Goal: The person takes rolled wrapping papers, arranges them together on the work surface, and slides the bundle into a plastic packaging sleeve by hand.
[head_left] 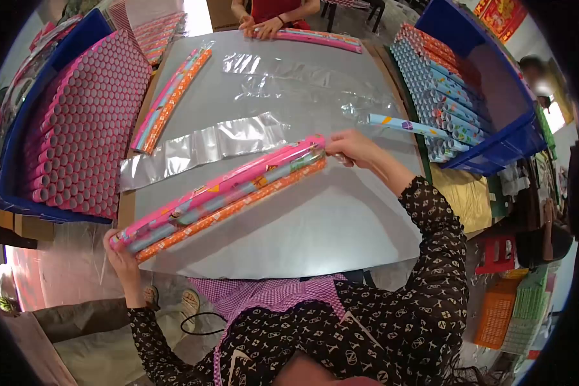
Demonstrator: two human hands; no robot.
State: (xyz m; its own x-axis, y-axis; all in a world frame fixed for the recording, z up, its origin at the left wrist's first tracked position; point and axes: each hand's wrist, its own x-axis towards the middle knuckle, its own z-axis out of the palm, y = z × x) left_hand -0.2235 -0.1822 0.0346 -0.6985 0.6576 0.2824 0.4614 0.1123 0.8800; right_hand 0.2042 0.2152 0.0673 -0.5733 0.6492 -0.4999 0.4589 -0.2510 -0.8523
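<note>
A bundle of three wrapping paper rolls (pixel 222 196), pink, light blue and orange, slants across the near side of the table, with a clear glossy film around it. My left hand (pixel 123 262) is closed around its lower left end. At the upper right end, my right hand (pixel 357 149) has its fingers pinched together, seemingly on the film's end; the fingertips are partly hidden. Just beyond the bundle lies a flat clear plastic sleeve (pixel 199 148). A single light-blue roll (pixel 405 125) lies to the right of my right hand.
Another roll bundle (pixel 174 96) lies at the table's left. Across the grey table (pixel 289 238), a person's hands (pixel 264 29) hold another bundle (pixel 321 40). Blue crates stand left (pixel 9 186) and right (pixel 514 145), packed with pink rolls and with blue and orange rolls.
</note>
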